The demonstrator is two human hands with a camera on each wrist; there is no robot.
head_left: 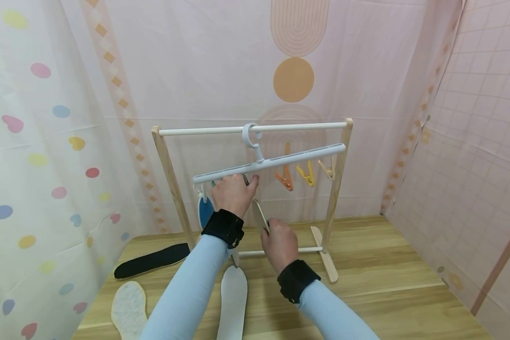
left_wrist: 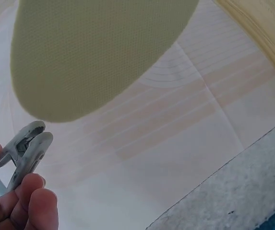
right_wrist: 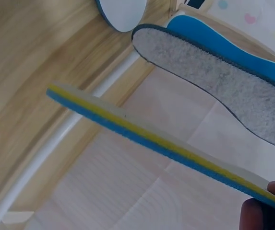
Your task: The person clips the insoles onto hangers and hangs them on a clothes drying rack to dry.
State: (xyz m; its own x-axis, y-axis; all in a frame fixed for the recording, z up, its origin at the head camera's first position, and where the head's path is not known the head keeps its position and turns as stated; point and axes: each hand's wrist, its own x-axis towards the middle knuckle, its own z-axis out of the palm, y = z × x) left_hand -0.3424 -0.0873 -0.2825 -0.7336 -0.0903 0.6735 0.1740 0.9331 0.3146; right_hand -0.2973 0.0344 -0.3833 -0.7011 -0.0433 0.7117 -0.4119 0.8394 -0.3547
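My left hand (head_left: pixel 233 194) is just under the left half of a pale blue hanger (head_left: pixel 280 161). Its thumb and fingers pinch a grey clothespin (left_wrist: pixel 29 153) whose tips point toward the rounded end of a yellowish insole (left_wrist: pixel 99 52). That insole (head_left: pixel 259 216) is in my right hand (head_left: pixel 280 246), gripped at its lower part and tilted up below the hanger. The right wrist view shows its edge layered in cream, yellow and blue. Beside the left hand hang a grey felt insole (right_wrist: pixel 204 81) and a blue insole (head_left: pixel 205 212).
The hanger hooks over the white rod (head_left: pixel 204 131) of a wooden rack and slopes up to the right. An orange clothespin (head_left: pixel 285 180), a yellow one (head_left: pixel 307 174) and a cream one (head_left: pixel 327 168) hang there. A black insole (head_left: pixel 153 261), a felt insole (head_left: pixel 129 307) and a white insole (head_left: pixel 233 302) lie on the table.
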